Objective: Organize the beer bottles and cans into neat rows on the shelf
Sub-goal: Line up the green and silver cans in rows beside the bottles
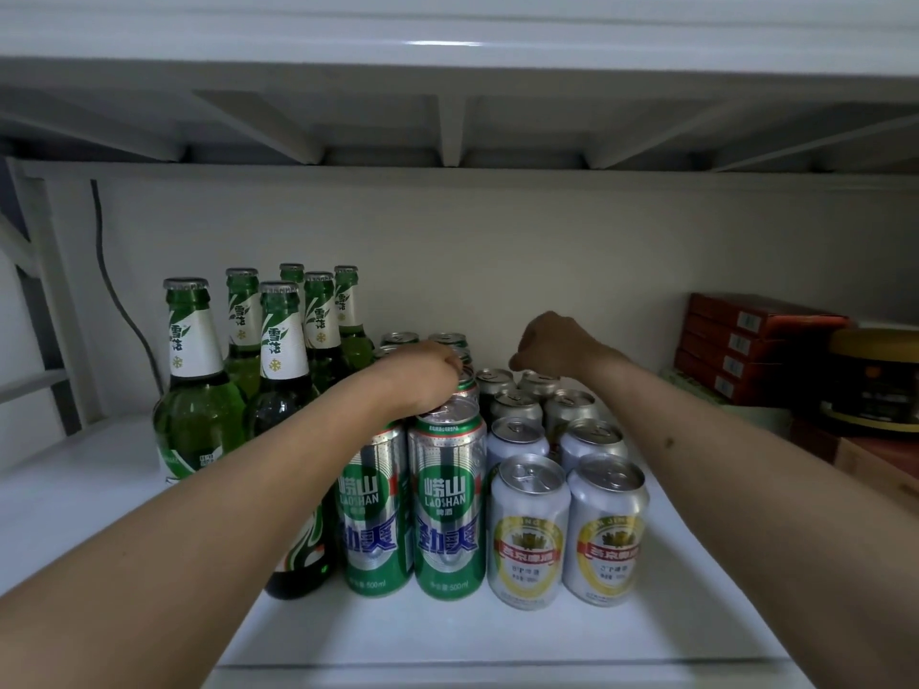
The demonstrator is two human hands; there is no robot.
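Several green glass beer bottles (199, 390) stand at the back left of the white shelf (497, 639). To their right run two columns of tall green Laoshan cans (447, 514), then two columns of short silver cans with yellow labels (529, 534). My left hand (430, 372) reaches over the front tall cans, and its fingers curl down round the top of a tall green can (467, 380) in the second row. My right hand (557, 345) hovers, bent at the wrist, over the rearmost short cans (534, 382). Its fingers are hidden behind it.
Stacked red boxes (746, 350) and a round yellow-and-black tin (870, 385) stand at the right end of the shelf. A dark cable (119, 300) runs down the back wall on the left. The ribbed underside of the shelf above (447, 116) hangs low overhead.
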